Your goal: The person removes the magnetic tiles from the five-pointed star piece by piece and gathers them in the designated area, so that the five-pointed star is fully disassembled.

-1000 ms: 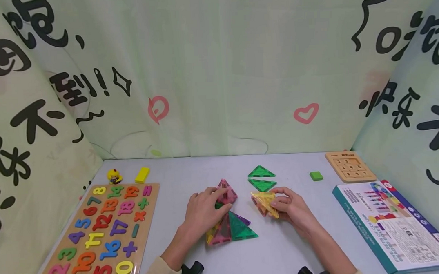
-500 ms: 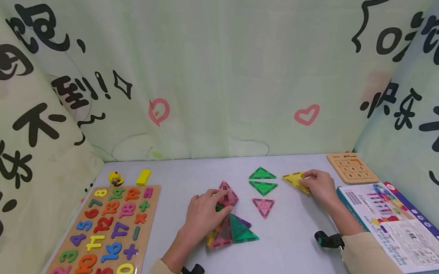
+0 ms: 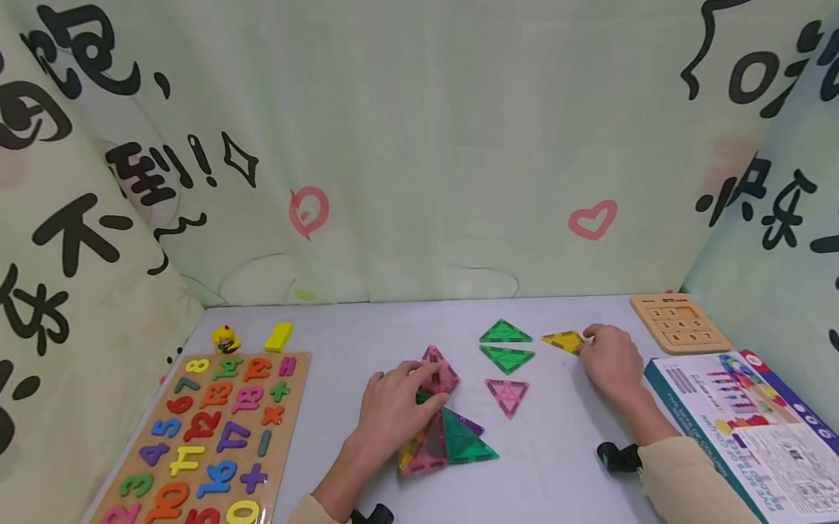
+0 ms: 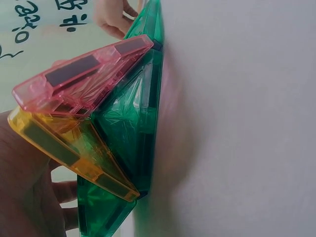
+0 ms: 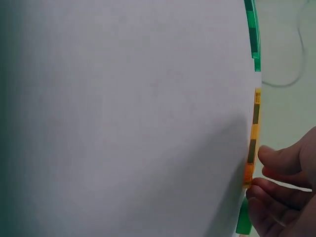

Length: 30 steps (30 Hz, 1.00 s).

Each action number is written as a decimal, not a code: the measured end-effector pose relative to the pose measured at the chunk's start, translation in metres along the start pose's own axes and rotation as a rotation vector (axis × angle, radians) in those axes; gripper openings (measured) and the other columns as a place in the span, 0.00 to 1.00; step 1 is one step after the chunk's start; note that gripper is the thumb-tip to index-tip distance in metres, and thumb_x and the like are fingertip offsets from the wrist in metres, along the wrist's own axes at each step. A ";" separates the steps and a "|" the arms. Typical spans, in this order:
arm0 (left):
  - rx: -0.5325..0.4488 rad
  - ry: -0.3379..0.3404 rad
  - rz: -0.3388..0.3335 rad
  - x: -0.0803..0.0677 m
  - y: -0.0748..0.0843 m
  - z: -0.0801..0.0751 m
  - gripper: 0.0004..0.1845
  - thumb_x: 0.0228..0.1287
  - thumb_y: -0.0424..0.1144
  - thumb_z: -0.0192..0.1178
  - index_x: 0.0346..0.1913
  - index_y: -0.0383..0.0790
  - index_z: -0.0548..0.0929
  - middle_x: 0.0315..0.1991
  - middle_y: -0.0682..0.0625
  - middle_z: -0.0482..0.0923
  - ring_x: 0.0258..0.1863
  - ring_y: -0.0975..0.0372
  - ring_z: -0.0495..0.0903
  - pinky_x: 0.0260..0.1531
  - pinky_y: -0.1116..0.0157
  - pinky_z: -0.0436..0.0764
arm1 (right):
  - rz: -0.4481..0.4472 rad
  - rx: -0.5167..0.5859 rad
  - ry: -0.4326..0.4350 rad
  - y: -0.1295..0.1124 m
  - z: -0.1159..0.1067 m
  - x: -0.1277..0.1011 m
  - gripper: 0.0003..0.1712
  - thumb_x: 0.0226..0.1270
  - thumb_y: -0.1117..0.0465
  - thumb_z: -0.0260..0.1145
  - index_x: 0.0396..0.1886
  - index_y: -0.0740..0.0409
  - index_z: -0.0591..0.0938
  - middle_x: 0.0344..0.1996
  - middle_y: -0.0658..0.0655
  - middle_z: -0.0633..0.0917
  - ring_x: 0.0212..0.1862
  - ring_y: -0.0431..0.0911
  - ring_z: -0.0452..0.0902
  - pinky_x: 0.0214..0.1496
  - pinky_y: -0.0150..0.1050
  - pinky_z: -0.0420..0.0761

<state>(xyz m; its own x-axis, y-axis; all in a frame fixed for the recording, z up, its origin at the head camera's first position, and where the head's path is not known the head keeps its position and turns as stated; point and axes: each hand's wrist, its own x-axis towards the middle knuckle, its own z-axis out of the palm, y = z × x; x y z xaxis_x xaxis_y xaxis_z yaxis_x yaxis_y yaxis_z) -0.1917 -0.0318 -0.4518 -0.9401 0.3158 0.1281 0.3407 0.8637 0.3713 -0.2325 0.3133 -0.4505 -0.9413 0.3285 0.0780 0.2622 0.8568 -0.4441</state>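
My left hand (image 3: 406, 394) lies on a heap of translucent magnetic triangle tiles (image 3: 450, 440). Its fingers and thumb grip a raised pink tile (image 3: 441, 374). In the left wrist view the pink tile (image 4: 84, 74) and a yellow tile (image 4: 74, 153) lean up from a flat green tile (image 4: 133, 113). My right hand (image 3: 592, 342) pinches the right corner of a yellow triangle (image 3: 562, 340) lying flat on the table; the right wrist view shows that yellow triangle (image 5: 254, 133) edge-on. Two green triangles (image 3: 506, 346) and a pink triangle (image 3: 506, 395) lie between my hands.
A number puzzle board (image 3: 196, 451) fills the left side, with a yellow block (image 3: 278, 336) and a small duck toy (image 3: 224, 338) behind it. A wooden sliding puzzle (image 3: 671, 323) and a printed box (image 3: 757, 427) sit at the right. Curtains close in three sides.
My right hand carried the yellow triangle from the middle to the right of the green triangles and laid it flat, leaving the pink triangle behind. My left hand stayed on the heap.
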 end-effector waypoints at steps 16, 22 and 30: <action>0.010 0.020 0.009 0.000 0.000 -0.001 0.30 0.64 0.62 0.61 0.68 0.63 0.74 0.63 0.48 0.78 0.61 0.53 0.79 0.62 0.44 0.73 | -0.210 0.320 -0.454 -0.062 0.003 -0.093 0.07 0.66 0.59 0.68 0.41 0.55 0.87 0.33 0.51 0.86 0.36 0.44 0.76 0.38 0.33 0.78; 0.014 0.024 0.005 0.000 -0.001 -0.001 0.29 0.64 0.62 0.61 0.67 0.63 0.74 0.63 0.48 0.78 0.60 0.53 0.79 0.62 0.45 0.73 | -0.342 0.409 -0.624 -0.084 0.023 -0.122 0.10 0.61 0.56 0.72 0.39 0.56 0.87 0.28 0.49 0.82 0.33 0.43 0.75 0.33 0.32 0.76; 0.010 0.025 0.025 -0.001 -0.001 0.001 0.29 0.65 0.63 0.60 0.68 0.63 0.74 0.62 0.48 0.78 0.61 0.53 0.79 0.63 0.44 0.72 | -0.272 0.480 -0.560 -0.098 0.036 -0.133 0.08 0.57 0.60 0.75 0.31 0.59 0.84 0.22 0.50 0.78 0.28 0.42 0.71 0.28 0.32 0.71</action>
<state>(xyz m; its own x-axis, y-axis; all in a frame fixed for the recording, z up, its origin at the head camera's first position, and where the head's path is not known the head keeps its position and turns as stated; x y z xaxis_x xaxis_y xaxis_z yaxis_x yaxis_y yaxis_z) -0.1910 -0.0326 -0.4532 -0.9311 0.3275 0.1607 0.3642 0.8595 0.3586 -0.1407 0.1716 -0.4501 -0.9598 -0.2269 -0.1654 0.0065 0.5712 -0.8208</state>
